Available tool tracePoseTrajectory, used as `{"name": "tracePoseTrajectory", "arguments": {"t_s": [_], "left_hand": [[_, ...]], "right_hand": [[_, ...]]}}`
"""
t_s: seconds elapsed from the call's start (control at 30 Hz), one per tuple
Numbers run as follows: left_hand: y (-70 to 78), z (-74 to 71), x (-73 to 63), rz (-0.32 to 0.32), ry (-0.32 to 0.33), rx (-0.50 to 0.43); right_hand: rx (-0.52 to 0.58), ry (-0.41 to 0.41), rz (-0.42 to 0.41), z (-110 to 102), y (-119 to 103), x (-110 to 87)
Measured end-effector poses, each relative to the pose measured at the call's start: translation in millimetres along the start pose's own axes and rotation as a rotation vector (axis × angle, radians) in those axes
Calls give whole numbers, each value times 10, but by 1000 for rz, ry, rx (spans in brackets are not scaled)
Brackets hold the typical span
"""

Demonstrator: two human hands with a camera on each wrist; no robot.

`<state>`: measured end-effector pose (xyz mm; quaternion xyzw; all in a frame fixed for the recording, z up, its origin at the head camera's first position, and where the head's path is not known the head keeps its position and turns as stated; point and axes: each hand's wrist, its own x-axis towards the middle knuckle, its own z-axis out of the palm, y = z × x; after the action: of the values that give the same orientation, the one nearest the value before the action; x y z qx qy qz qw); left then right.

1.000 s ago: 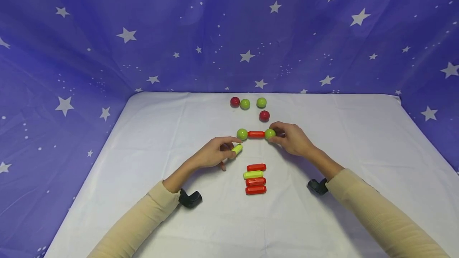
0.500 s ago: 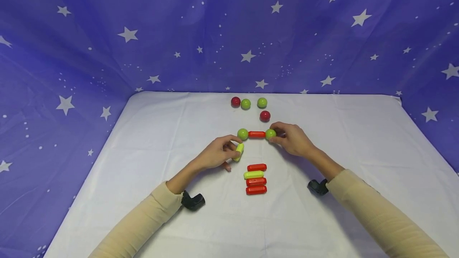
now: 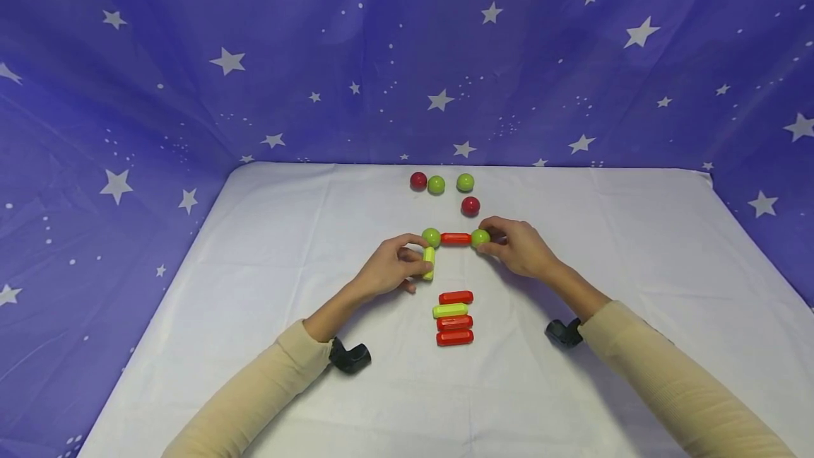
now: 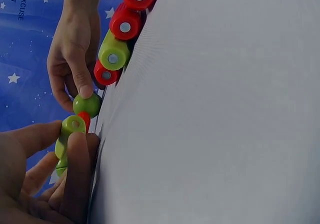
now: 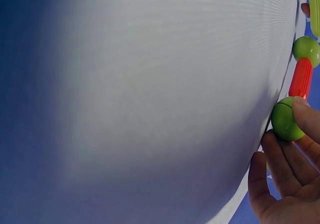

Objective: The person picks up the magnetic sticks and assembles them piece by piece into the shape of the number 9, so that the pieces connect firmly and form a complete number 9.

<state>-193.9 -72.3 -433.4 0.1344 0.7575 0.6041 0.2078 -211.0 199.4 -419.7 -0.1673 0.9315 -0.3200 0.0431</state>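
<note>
My left hand (image 3: 396, 265) pinches a yellow-green magnetic rod (image 3: 429, 264) between thumb and fingers. The rod points away from me, its far end at the left green ball (image 3: 431, 237); whether they touch I cannot tell for sure. A red rod (image 3: 455, 239) joins that ball to the right green ball (image 3: 480, 237). My right hand (image 3: 518, 246) grips the right ball with thumb and fingers, also seen in the right wrist view, where the green ball (image 5: 286, 120) sits under the thumb. Round metal discs show on the ends of the rods in the left wrist view.
Nearer me lie several rods in a stack of rows: red ones (image 3: 454, 338) and one yellow-green rod (image 3: 450, 310). Behind the joined piece are two red balls (image 3: 470, 206) and two green balls (image 3: 466, 181). A starry blue cloth (image 3: 356, 55) hangs around the white table (image 3: 572, 401).
My left hand has moved slightly right and turned the yellow-green rod from slanted to nearly straight, bringing its far end up to the left green ball. My right hand stays in place.
</note>
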Motion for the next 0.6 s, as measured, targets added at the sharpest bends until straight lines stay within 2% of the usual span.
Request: {"name": "tracePoseTrajectory", "arguments": {"t_s": [0.33, 0.6], "left_hand": [[-1, 27, 54, -58, 66, -40], [5, 62, 102, -64, 90, -24]], "right_hand": [[-9, -5, 9, -9, -6, 25], [-23, -8, 40, -12, -10, 63]]}}
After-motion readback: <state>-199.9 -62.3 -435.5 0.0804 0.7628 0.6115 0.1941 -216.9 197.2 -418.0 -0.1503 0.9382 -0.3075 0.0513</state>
